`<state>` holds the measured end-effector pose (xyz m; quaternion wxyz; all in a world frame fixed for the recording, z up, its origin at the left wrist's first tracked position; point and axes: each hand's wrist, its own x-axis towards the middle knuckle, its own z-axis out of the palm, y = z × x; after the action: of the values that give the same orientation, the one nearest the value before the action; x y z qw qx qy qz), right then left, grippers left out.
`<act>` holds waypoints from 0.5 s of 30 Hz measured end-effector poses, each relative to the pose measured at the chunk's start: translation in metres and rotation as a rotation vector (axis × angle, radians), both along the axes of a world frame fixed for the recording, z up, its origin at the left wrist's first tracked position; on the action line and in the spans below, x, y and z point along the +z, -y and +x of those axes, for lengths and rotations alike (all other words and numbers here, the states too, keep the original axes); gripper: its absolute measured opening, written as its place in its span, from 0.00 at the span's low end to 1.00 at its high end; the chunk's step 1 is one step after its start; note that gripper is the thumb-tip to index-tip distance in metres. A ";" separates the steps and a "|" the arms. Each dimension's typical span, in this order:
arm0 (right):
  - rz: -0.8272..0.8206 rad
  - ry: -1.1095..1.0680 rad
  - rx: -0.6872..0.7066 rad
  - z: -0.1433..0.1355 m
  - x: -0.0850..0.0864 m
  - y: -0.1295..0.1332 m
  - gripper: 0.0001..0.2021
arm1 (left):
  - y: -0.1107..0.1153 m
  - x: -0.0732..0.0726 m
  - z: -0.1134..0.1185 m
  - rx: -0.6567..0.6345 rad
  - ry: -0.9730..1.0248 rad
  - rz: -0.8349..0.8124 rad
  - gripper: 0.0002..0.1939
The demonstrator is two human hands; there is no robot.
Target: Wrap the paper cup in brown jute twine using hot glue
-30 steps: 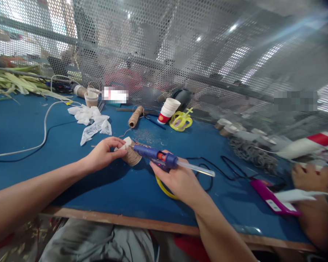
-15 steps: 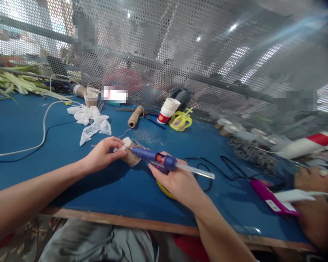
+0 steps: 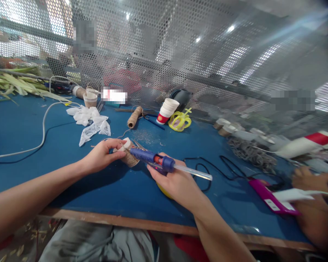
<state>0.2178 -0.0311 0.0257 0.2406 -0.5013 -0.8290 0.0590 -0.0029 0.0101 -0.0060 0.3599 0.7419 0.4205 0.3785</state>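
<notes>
My left hand grips a paper cup lying tilted, its side wrapped in brown twine. In my right hand is a blue glue gun, a clear glue stick jutting from its back end. The gun's nozzle points left and sits close against the cup; whether it touches I cannot tell. Behind the cup, scissors show in part. A ball of twine lies farther back, with a strand running toward the cup. Part of a yellow ring shows below my right hand.
Stacked paper cups and a yellow crown-shaped piece stand near the mesh screen. Crumpled white plastic lies left. At right are a purple power strip, black cable, and another person's hand.
The view has shifted very slightly. My hands keep nearly the same hold on cup and glue gun. At the right, the other person's hand has moved a little.
</notes>
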 end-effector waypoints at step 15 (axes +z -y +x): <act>0.082 0.085 0.035 -0.003 0.010 0.002 0.08 | -0.001 -0.001 0.000 -0.018 -0.011 0.024 0.13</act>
<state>0.2152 -0.0333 0.0355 0.2245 -0.4786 -0.8488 0.0079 -0.0029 0.0108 -0.0072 0.3519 0.7522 0.4111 0.3760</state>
